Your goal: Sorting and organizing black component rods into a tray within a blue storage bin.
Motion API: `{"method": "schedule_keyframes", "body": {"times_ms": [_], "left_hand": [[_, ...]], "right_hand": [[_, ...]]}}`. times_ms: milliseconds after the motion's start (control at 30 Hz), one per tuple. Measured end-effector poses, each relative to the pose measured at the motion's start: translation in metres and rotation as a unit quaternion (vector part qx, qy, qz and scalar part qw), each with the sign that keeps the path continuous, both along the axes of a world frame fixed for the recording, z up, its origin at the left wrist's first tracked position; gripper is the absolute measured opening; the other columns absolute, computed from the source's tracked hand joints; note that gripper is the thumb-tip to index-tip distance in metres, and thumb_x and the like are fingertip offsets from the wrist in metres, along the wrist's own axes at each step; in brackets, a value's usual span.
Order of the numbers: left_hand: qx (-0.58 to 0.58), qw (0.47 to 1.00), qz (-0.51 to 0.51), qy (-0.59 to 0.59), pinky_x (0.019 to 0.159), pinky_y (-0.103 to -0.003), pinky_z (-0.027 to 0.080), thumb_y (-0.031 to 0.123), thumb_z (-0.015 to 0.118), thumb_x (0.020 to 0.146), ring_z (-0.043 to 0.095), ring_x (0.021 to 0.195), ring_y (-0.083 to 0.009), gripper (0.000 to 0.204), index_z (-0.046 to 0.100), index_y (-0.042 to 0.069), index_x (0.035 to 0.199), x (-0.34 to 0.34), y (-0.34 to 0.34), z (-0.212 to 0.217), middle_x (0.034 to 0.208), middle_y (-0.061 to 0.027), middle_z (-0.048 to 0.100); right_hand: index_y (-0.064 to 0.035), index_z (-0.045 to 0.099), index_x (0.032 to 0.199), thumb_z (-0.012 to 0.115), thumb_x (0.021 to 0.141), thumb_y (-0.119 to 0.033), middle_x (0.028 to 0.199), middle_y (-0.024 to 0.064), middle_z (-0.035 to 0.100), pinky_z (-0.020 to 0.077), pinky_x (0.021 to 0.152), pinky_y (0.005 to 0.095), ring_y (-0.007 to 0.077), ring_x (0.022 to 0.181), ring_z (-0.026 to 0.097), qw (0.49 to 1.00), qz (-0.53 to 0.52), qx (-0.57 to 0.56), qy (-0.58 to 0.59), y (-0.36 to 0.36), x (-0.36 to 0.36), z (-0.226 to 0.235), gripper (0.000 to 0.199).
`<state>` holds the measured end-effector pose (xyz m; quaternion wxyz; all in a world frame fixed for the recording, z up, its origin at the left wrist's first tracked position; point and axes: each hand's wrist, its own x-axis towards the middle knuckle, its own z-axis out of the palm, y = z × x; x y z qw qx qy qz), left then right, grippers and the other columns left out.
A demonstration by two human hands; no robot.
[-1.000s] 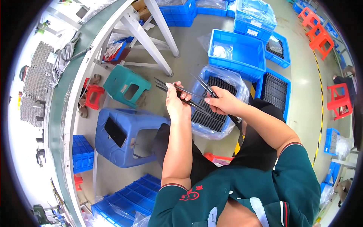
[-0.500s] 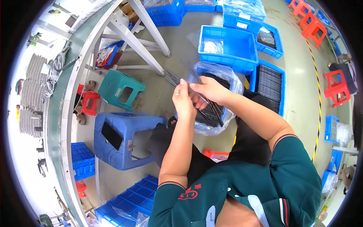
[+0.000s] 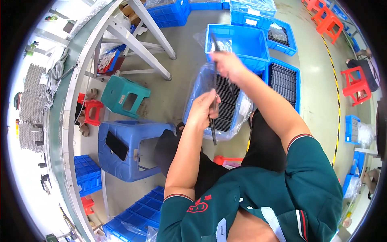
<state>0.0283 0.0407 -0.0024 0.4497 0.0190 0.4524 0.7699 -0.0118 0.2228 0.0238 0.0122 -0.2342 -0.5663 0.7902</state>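
My left hand [image 3: 204, 105] is closed around several thin dark strips [image 3: 214, 135], whose ends stick out below and above the fist. Farther out and to the right, my right hand [image 3: 229, 66] grips another dark strip [image 3: 216, 42], blurred by motion, over the near edge of a blue crate [image 3: 264, 62]. Beneath both hands stands a box lined with clear plastic [image 3: 194, 94], packed with rows of similar dark strips [image 3: 226, 111]. A clear plastic bag lies inside the blue crate.
Right of the lined box, another blue crate [image 3: 299, 86] holds dark strips [image 3: 282, 80]. On the left are a blue stool [image 3: 141, 131] bearing a black phone [image 3: 117, 145], a green stool [image 3: 117, 94] and a workbench frame [image 3: 139, 48]. Stacked blue crates [image 3: 252, 18] stand at the back.
My hands, close together before, have moved apart. The right hand went up and away toward the blue crate with a strip; the left shifted slightly right, its strips now more upright.
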Motion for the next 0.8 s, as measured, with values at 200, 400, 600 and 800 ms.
{"method": "schedule_keyframes", "body": {"times_ms": [200, 400, 600, 800], "left_hand": [[0.034, 0.999, -0.02, 0.006, 0.063, -0.035, 0.052, 0.034, 0.05, 0.092, 0.061, 0.075, -0.023, 0.033, 0.055, 0.004, 0.08, 0.008, -0.015, 0.006, 0.091, -0.0123, 0.058], [0.115, 0.993, 0.01, -0.002, 0.084, -0.049, 0.05, 0.034, 0.049, 0.093, 0.058, 0.1, -0.0376, 0.036, 0.055, 0.001, 0.079, -0.008, -0.015, 0.0, 0.111, -0.0202, 0.054], [0.104, 0.993, 0.034, -0.034, 0.048, -0.023, 0.031, 0.036, 0.052, 0.092, 0.036, 0.054, -0.0093, 0.033, 0.054, 0.006, 0.08, -0.006, -0.017, 0.0, 0.071, -0.0006, 0.043], [0.064, 0.96, 0.272, -0.011, 0.045, -0.023, 0.029, 0.036, 0.052, 0.092, 0.033, 0.051, -0.0077, 0.031, 0.054, 0.007, 0.081, -0.024, -0.032, 0.003, 0.066, 0.0018, 0.042]], "right_hand": [[-0.0098, 0.046, 0.076, 0.062, 0.085, -0.03, 0.052, -0.0063, 0.032, 0.0178, 0.035, 0.0233, 0.0054, 0.038, 0.024, 0.991, -0.084, -0.071, 0.079, 0.102, -0.011, -0.005, 0.028], [-0.0038, 0.053, 0.082, 0.061, 0.084, -0.037, 0.065, 0.002, 0.049, 0.0314, 0.036, 0.0243, 0.0093, 0.045, 0.041, 0.979, 0.167, 0.119, -0.011, -0.011, 0.027, -0.002, 0.035], [0.0035, 0.055, 0.077, 0.057, 0.087, -0.032, 0.065, 0.0177, 0.058, 0.0466, 0.06, 0.0367, 0.0281, 0.062, 0.06, 0.881, 0.23, 0.409, 0.068, -0.043, 0.034, 0.0, 0.037], [0.0002, 0.043, 0.096, 0.049, 0.091, -0.025, 0.06, 0.0077, 0.055, 0.0377, 0.038, 0.0266, 0.0125, 0.043, 0.049, 0.941, 0.269, 0.204, 0.019, -0.044, 0.049, 0.013, 0.026]]}}
